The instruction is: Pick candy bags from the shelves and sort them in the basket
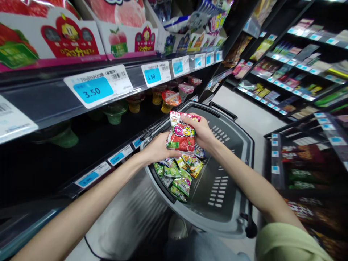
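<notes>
Both my hands hold one red strawberry candy bag (181,135) over a grey shopping basket (231,214). My left hand (156,148) grips the bag's lower left edge. My right hand (199,131) is closed on its top right corner. Under the bag, several more candy bags (181,175), mostly green with one orange, lie piled against the basket's left wall.
A dark store shelf on the left carries jelly cups (169,101) and blue 3.50 price tags (94,90). Above it stand display boxes of fruit candy (127,29). More snack shelves (293,69) line the right side of a narrow aisle with a pale floor (244,105).
</notes>
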### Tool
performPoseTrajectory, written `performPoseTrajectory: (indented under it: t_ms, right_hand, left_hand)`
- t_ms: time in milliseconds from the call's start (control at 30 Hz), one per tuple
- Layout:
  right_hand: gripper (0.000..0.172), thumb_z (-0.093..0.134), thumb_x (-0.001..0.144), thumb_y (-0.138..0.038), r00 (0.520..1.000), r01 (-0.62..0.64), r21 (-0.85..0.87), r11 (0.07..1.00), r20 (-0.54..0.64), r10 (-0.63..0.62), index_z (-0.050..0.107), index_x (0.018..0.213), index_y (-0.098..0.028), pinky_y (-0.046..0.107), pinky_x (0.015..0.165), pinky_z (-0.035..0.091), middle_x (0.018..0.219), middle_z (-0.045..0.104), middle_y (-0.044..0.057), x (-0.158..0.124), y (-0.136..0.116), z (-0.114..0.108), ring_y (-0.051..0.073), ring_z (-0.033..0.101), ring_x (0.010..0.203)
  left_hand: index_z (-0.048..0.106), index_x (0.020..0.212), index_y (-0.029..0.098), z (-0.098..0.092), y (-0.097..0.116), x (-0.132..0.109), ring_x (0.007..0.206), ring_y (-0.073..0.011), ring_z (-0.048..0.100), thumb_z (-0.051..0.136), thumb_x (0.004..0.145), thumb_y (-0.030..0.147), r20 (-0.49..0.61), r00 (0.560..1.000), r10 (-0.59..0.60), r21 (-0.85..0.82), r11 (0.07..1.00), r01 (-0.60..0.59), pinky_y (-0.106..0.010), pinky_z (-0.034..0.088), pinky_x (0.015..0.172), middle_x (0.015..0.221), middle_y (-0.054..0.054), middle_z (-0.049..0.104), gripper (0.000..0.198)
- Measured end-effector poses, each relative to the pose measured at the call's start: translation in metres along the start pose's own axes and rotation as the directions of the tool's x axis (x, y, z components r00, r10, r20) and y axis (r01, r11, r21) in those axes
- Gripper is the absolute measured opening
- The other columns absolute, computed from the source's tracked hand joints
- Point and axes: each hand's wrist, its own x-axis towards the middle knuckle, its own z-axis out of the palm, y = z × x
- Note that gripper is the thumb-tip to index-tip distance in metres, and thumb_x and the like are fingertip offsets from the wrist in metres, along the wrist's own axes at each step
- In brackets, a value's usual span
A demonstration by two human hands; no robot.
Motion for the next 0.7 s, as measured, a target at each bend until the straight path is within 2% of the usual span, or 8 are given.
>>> performPoseTrajectory:
  t_ms: [267,400,700]
  right_hand:
    - [0.036,0.089,0.063,-0.038,1.0,0.01,-0.037,0.999,0.016,-0.009,0.061,0.076,-0.02,0.029,0.065,0.055,0.075,0.067,0.001,0.0011,0.0026,-0.0027,0.014,0.063,0.066]
    - [0.035,0.088,0.064,-0.038,1.0,0.018,-0.05,0.999,0.025,-0.017,0.06,0.075,-0.019,0.028,0.064,0.055,0.075,0.066,0.001,0.0018,0.003,-0.0038,0.013,0.062,0.066]
    - [0.037,0.087,0.064,-0.039,0.999,0.02,-0.108,0.994,0.029,-0.017,0.058,0.075,-0.02,0.029,0.064,0.054,0.075,0.066,0.0,0.0016,0.0012,-0.0034,0.013,0.061,0.064]
  left_hand:
    - [0.063,0.114,0.013,0.0021,0.0058,-0.0014,0.102,-0.0247,0.069,0.083,0.064,0.017,0.038,0.999,-0.024,-0.08,0.996,0.027,-0.04,0.055,0.092,0.114,-0.01,0.073,0.054]
    - [0.063,0.112,0.011,0.0026,0.0091,-0.001,0.1,-0.024,0.07,0.082,0.063,0.015,0.037,0.999,-0.03,-0.07,0.997,0.032,-0.04,0.055,0.092,0.111,-0.011,0.074,0.053]
    - [0.063,0.114,0.012,0.0018,0.006,-0.0001,0.103,-0.0247,0.069,0.083,0.063,0.019,0.043,0.998,-0.037,-0.062,0.997,0.04,-0.041,0.054,0.094,0.115,-0.011,0.073,0.055]
